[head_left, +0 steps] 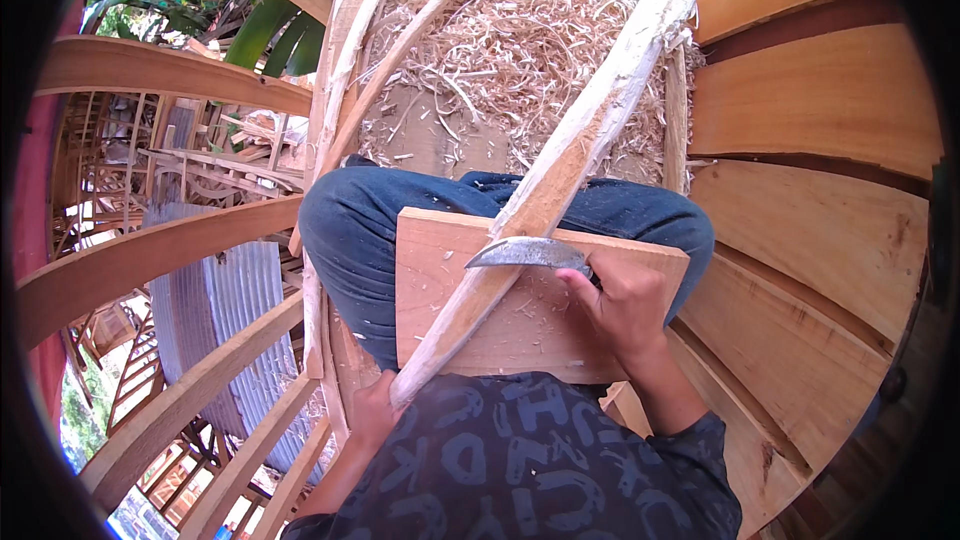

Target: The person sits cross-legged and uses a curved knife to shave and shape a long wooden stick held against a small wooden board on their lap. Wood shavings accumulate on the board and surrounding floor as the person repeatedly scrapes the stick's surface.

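A long, pale wooden pole point(575, 155), its bark partly shaved off, runs slantwise from the far right down to my left side. My left hand point(376, 410) is closed around its near end, close to my shirt. In my right hand point(628, 302) is a curved knife point(530, 253), gripped by its handle, which the fingers mostly hide. The blade points left and lies across the pole. Beneath both is a flat wooden board point(540, 325) resting on my lap, with a few small shavings on it.
Curly wood shavings point(500, 30) heap up beyond my knees. A slatted wooden railing point(180, 360) is on the left, with thin sticks point(400, 55) leaning inside it. Wide planks point(810, 90) form a wall on the right. Corrugated metal sheets point(245, 310) and leaves point(280, 35) lie outside.
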